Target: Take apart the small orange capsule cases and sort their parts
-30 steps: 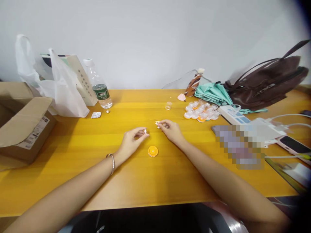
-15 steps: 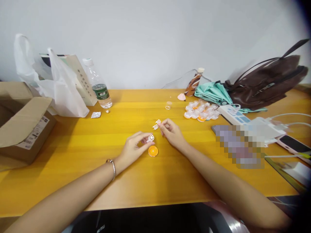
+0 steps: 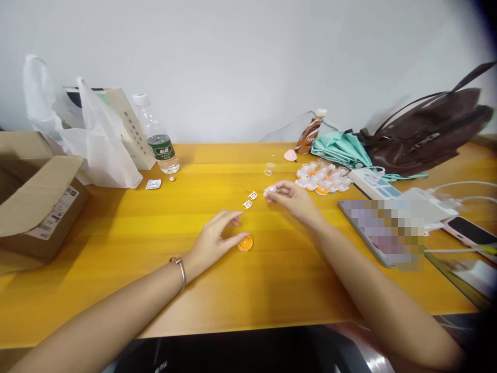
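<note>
Moved the right hand [image 3: 293,201] off to the right of the two white spoked pieces [image 3: 253,195] since the earlier frame, and let go with the left hand [image 3: 212,234] of another such piece. Cannot tell where that one now lies; perhaps inside the orange disc [image 3: 245,244]. Now pinching, with right thumb and fingertips nearly together, a small clear-white piece [image 3: 268,191], too blurred to name more closely. Holding left thumb and fingers well parted, with nothing visible between. See the orange disc on the table [image 3: 155,217] at the left thumb tip; cannot tell whether touched or only overlapped. Find the spoked pieces just left of the right pinch, beyond the left fingertips; a small clear cup [image 3: 269,172] beyond that pinch; clear and orange capsules [image 3: 323,180] right of it.

Could nudge or tip the disc by dragging the left thumb. Could squeeze the clear-white piece loose through so narrow a pinch. Could also scatter the spoked pieces by sweeping the right hand back low, judging by their thin, loose look.
</note>
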`<state>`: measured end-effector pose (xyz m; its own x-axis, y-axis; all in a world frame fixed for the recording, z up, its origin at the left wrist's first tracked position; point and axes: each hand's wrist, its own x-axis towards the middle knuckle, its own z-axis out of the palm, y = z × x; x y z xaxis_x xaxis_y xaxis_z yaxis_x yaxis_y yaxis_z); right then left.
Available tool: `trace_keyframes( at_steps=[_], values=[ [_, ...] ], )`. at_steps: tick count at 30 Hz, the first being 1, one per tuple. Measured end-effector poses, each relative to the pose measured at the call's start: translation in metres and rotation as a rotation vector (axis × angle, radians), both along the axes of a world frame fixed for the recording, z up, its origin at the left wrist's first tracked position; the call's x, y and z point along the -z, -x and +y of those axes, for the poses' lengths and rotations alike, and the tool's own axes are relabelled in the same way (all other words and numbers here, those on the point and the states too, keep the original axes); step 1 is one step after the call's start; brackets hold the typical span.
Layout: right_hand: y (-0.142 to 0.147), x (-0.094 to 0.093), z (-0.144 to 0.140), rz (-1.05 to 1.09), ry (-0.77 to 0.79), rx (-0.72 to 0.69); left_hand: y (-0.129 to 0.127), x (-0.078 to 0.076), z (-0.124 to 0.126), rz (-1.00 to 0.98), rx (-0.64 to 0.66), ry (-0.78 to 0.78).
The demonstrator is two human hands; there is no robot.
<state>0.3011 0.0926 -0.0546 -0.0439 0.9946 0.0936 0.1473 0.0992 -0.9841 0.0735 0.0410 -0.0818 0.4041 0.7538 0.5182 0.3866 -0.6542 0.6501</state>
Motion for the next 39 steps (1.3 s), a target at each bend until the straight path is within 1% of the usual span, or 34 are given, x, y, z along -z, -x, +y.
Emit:
trace_keyframes(
  at_steps=[1, 2, 4, 6, 10, 14, 17, 20, 21, 23, 26, 27, 30, 34, 37, 39],
  values=[
    [-0.013, 0.000, 0.008, -0.063, 0.033, 0.082, 0.000, 0.000, 0.001, -0.001, -0.004, 0.008],
    [-0.025, 0.001, 0.015, -0.146, 0.078, 0.124, 0.000, 0.001, 0.002, -0.004, -0.006, 0.016],
    [-0.044, 0.006, 0.025, -0.339, 0.148, 0.137, 0.001, 0.002, 0.003, -0.009, -0.002, 0.025],
    [-0.055, 0.011, 0.030, -0.479, 0.176, 0.126, 0.001, 0.002, 0.004, -0.004, 0.004, 0.031],
    [-0.058, 0.020, 0.033, -0.573, 0.137, 0.152, 0.000, 0.001, 0.003, 0.041, 0.038, 0.070],
    [-0.058, 0.025, 0.035, -0.647, 0.115, 0.179, -0.001, -0.001, 0.002, 0.088, 0.059, 0.110],
    [-0.058, 0.026, 0.034, -0.668, 0.046, 0.238, -0.001, -0.002, 0.002, 0.088, 0.063, 0.117],
    [-0.048, 0.026, 0.029, -0.652, -0.108, 0.321, 0.000, -0.002, 0.003, 0.083, 0.061, 0.116],
    [-0.042, 0.026, 0.026, -0.636, -0.163, 0.323, 0.001, -0.002, 0.003, 0.092, 0.063, 0.118],
    [-0.024, 0.027, 0.021, -0.606, -0.260, 0.257, 0.002, -0.003, 0.002, 0.137, 0.071, 0.131],
    [0.003, 0.031, 0.016, -0.625, -0.379, 0.072, 0.005, -0.006, 0.001, 0.244, 0.091, 0.173],
    [0.010, 0.033, 0.016, -0.641, -0.402, 0.042, 0.005, -0.008, 0.000, 0.276, 0.093, 0.189],
    [0.021, 0.041, 0.019, -0.689, -0.418, 0.039, 0.005, -0.010, -0.002, 0.347, 0.096, 0.207],
    [0.024, 0.049, 0.026, -0.719, -0.438, 0.030, 0.004, -0.009, -0.002, 0.384, 0.136, 0.176],
    [0.023, 0.047, 0.025, -0.691, -0.435, 0.031, 0.004, -0.006, 0.000, 0.358, 0.156, 0.179],
    [0.022, 0.041, 0.017, -0.648, -0.445, 0.026, 0.005, -0.006, 0.001, 0.344, 0.158, 0.195]
  ],
)
